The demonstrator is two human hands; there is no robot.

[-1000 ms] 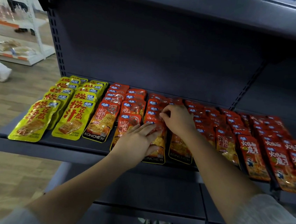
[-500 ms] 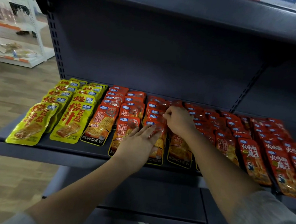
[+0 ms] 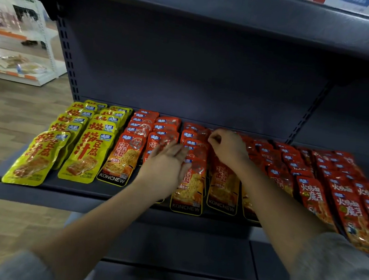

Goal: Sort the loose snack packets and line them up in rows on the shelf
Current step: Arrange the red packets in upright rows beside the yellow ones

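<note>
Dark grey shop shelving is filling the view, with a wooden floor [image 3: 10, 121] and a white display rack [image 3: 28, 55] lying far off to the left of the hands. On the shelf [image 3: 59, 197] the snack packets are lying flat in overlapping rows that are running from front to back. Two rows of yellow packets [image 3: 86, 154] are sitting well to the left of the left hand, orange-red packets marked KONCHEW [image 3: 119, 162] are lying just beside and under both hands, and darker red packets [image 3: 343, 202] are stretching away to the right of the right arm.

The left hand [image 3: 164, 167] is lying palm down with its fingers straight and slightly spread, resting on the front packets of one orange-red row. The right hand [image 3: 228, 149] is reaching further back, its fingers curled and its fingertips [image 3: 213, 139] pinching the top edge of an orange-red packet [image 3: 199, 133] in the next row to the right. Both grey sleeves [image 3: 335, 276] are showing at the bottom, and a few more packets are lying blurred on a lower level beneath the arms.
</note>
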